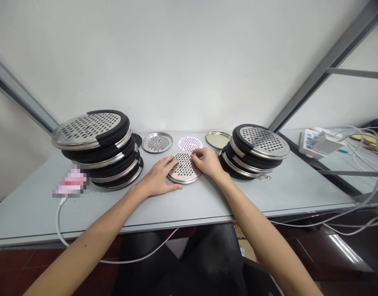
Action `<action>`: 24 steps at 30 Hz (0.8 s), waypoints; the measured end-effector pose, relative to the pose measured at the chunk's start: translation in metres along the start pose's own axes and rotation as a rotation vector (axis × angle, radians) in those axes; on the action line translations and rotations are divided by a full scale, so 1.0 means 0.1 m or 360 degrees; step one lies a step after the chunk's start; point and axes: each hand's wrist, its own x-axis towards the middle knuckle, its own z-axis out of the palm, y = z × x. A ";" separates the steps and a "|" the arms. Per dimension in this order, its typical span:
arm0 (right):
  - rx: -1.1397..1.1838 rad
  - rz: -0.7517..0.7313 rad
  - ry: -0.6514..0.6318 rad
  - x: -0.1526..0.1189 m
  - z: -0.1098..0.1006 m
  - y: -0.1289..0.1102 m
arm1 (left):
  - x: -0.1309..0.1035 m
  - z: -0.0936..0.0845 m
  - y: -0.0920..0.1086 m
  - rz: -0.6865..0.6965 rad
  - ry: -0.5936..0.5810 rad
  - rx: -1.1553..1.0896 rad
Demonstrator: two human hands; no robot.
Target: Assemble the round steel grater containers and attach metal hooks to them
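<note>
Left hand [157, 177] splayed, right hand [208, 161] curled, both at perforated disc [184, 174], right's hold unclear; pink item [72, 181] illegibly blurred.

Soft, even light fills the scene, brightest across the middle of the pale wall [189, 61] and greyer toward the upper corners. Shadows on the tabletop [300, 189] are faint, while the space beneath falls dim, its detail sinking into black. A white streak of glare crosses the glossy floor [324, 255] at lower right. Wide-angle stretching tilts the metal posts [312, 68] outward; coarse pixelation hides one patch at left. The slotted disc [184, 169] looks slightly soft.
</note>
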 end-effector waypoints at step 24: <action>-0.0198 0.0031 -0.0064 -0.02 0.07 -0.01 | 0.03 0.01 0.00 0.0116 -0.0009 0.0038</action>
